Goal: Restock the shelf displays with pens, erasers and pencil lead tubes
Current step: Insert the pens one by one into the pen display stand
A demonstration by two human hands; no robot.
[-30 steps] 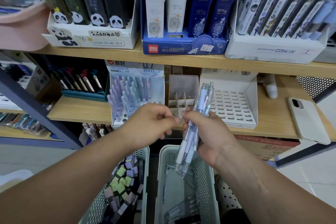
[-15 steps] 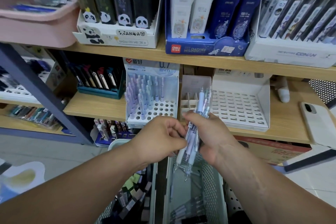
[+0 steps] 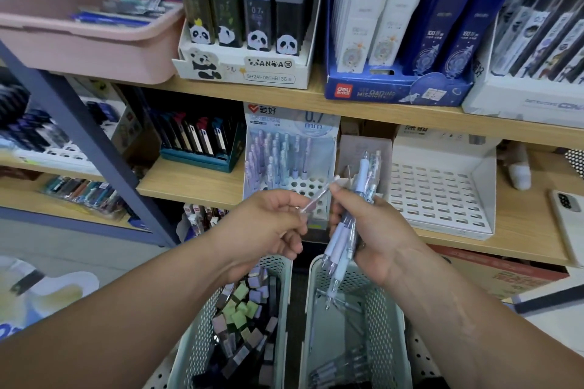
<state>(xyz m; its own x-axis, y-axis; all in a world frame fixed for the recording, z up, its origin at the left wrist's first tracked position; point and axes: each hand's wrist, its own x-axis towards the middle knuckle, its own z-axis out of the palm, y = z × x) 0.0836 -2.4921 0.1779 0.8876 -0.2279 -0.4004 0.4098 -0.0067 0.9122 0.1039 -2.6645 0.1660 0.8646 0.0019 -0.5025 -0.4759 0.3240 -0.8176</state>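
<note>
Drawn apart from the right since half a second ago, the left hand [image 3: 268, 230] pinches a single lilac pen [image 3: 317, 196] between thumb and fingertips, the pen slanted with its upper end just beside the right thumb. The right hand [image 3: 379, 240] curls its fingers round a bundle of pastel pens [image 3: 344, 235], held nearly upright above a pale green basket [image 3: 311, 325] with more pens inside. Behind them, a partly filled 0.7 mm pen display [image 3: 290, 164] stands on the wooden shelf [image 3: 189, 180]. A second basket [image 3: 202, 344] at left holds erasers [image 3: 243, 303].
</note>
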